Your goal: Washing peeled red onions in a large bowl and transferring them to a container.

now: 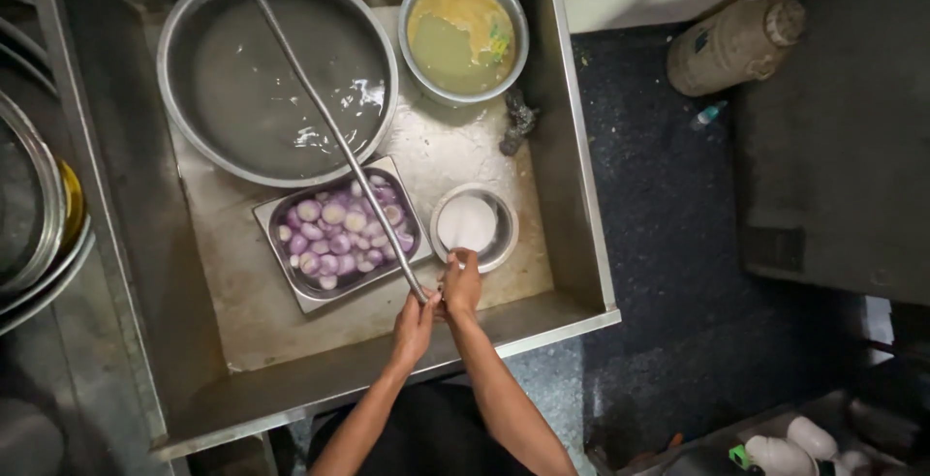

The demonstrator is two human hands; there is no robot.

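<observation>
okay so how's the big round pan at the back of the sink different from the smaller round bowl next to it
The large round pan is far wider than the smaller bowl. The pan holds clear water, while the bowl holds a yellowish, murky liquid with green bits. A long metal rod crosses over the pan; nothing crosses the bowl. Both are round, grey metal and sit at the back of the sink.

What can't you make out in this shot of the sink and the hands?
Head view only:
- Rod: its far end is cut off by the top edge; its near end is hidden between the left hand and right hand.
- Big pan: the contents are blurred by glare on the wet metal.
- Small bowl: the white contents are too small to identify.
- Stacked pans: cut off by the left edge.
</observation>
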